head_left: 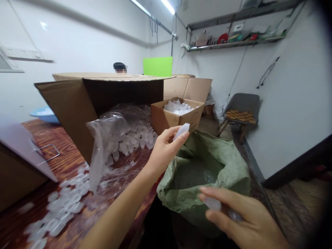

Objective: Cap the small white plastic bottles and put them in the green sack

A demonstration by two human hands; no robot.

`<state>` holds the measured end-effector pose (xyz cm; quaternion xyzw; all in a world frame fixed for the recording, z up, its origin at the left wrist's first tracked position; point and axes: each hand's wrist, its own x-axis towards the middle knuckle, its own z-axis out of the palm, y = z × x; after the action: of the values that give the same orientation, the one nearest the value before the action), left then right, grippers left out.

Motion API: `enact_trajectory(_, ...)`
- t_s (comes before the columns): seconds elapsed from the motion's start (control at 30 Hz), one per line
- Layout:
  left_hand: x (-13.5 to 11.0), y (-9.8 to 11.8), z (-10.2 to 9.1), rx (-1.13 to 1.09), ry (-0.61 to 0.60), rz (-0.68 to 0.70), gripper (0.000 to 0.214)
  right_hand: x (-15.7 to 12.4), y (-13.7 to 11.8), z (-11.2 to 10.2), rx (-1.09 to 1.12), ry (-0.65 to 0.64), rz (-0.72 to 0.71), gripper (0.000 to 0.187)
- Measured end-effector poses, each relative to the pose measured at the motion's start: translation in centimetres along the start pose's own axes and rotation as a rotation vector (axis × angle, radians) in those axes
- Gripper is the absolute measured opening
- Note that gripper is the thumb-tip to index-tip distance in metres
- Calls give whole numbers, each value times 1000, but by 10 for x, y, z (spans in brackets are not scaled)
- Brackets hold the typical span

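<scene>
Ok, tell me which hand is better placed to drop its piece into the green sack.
Probably the right hand: it holds its plastic piece at the green sack mouth; the left hand pinches its piece higher, by the rim.

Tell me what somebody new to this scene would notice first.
Likely the left hand, raised mid-frame and pinching a small translucent plastic piece above the open green sack. Just behind it, a big cardboard box lies on its side on the wooden table, spilling a clear bag of similar pieces. The right hand, lower right, holds another piece.
</scene>
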<state>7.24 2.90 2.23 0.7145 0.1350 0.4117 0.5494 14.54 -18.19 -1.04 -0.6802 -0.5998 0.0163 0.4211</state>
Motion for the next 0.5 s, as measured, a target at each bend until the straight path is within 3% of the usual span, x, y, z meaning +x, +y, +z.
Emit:
enact_trajectory(0.1, -11, 23, 3, -305, -78, -64, 29, 28, -12, -5, -216, 296, -48, 27)
enact_trajectory(0.17, -15, 30, 4, -434, -83, -119, 23, 39, -15, -4, -335, 420, -31, 29)
enact_trajectory(0.33, -23, 37, 10, -554, -135, -229, 19, 54, -14, -7, -524, 520, -174, 28)
enact_trajectory(0.5, -26, 41, 13, -646, -133, -312, 28, 57, -5, -17, -553, 485, -382, 16)
